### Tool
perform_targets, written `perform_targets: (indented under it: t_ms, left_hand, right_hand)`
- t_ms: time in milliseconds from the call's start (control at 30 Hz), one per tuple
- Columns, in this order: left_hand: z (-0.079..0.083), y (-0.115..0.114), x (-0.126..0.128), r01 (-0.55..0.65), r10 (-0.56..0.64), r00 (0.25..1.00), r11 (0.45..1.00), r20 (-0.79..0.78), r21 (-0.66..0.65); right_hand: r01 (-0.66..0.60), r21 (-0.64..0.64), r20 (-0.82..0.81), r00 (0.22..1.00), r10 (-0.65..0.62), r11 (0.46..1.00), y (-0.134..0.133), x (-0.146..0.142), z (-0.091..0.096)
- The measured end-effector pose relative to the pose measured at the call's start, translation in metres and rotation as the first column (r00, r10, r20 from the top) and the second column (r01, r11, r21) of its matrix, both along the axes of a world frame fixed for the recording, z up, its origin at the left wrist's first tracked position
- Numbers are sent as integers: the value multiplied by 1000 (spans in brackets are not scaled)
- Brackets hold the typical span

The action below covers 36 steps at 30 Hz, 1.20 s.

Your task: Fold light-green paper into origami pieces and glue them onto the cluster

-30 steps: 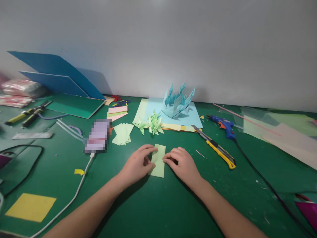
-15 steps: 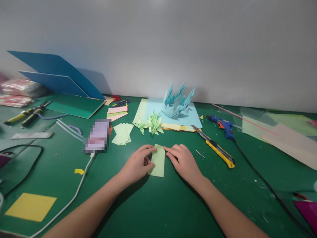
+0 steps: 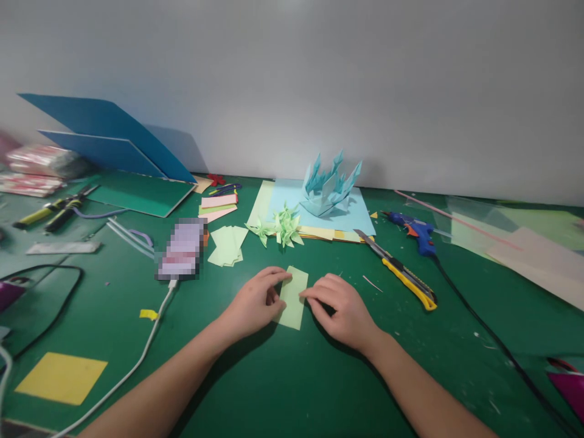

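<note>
A folded light green paper rectangle [image 3: 294,298] lies on the table in front of me, slightly tilted. Along its left side, my left hand [image 3: 258,298] holds it down with index finger and thumb, the other fingers curled under. My right hand [image 3: 340,307] has index finger and thumb close together at the paper's right edge, with the index fingertip touching it. Behind the paper are light green folded paper flowers [image 3: 286,225]. A small pile of light green paper pieces [image 3: 227,246] lies to the left.
A yellow box cutter [image 3: 406,283], blade out, and a blue glue gun [image 3: 413,230] lie to the right. A blue origami piece [image 3: 326,194] stands on stacked paper sheets [image 3: 269,210]. A phone [image 3: 182,248] with a white cable [image 3: 148,340] and a yellow sheet [image 3: 61,377] are leftward.
My right hand has slid down along the paper's right edge toward me, its fingers more bent. The paper has tilted slightly. My left hand stays in place on it.
</note>
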<state>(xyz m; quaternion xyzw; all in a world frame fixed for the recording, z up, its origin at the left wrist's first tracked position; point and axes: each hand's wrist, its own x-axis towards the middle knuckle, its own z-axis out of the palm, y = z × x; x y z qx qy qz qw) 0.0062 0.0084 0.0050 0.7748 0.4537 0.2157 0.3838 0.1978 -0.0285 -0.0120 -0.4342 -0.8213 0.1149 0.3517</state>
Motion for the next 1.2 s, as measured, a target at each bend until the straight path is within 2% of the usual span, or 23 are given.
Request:
perform_targets:
  t_ms: [100, 167, 367, 467, 533, 667, 767, 900, 1200]
  left_hand:
    - [0, -1, 0, 2, -2, 1000, 1000, -15, 2]
    - [-1, -1, -1, 4, -4, 1000, 1000, -26, -1]
    - [2, -1, 0, 17, -17, 999, 1000, -36, -21]
    - [4, -2, 1, 20, -21, 999, 1000, -46, -18]
    - [5, -2, 1, 33, -33, 998, 999, -52, -7]
    - [2, -2, 2, 73, -73, 997, 995, -14, 63]
    - [-2, -2, 2, 54, -57, 998, 994, 33, 95]
    - [-4, 0, 1, 14, -17, 999, 998, 43, 54]
    - [-5, -1, 1, 18, -21, 994, 999, 105, 31]
  right_hand:
    - [-100, -80, 52, 993, 105, 992, -1, -1, 1]
    - [-88, -120, 53, 994, 95, 989, 0, -2, 0]
    - [180, -134, 61, 983, -174, 974, 13, 4, -6]
    - [300, -67, 104, 951, -292, 952, 18, 9, -9]
    - [328, -15, 58, 943, -327, 945, 18, 11, -11]
    - [279, 22, -77, 958, -277, 960, 13, 10, -13]
    - [201, 20, -82, 977, -199, 979, 10, 7, -13]
    - [197, 42, -83, 978, -193, 979, 8, 5, -11]
    - [187, 95, -134, 976, -174, 978, 6, 2, -5]
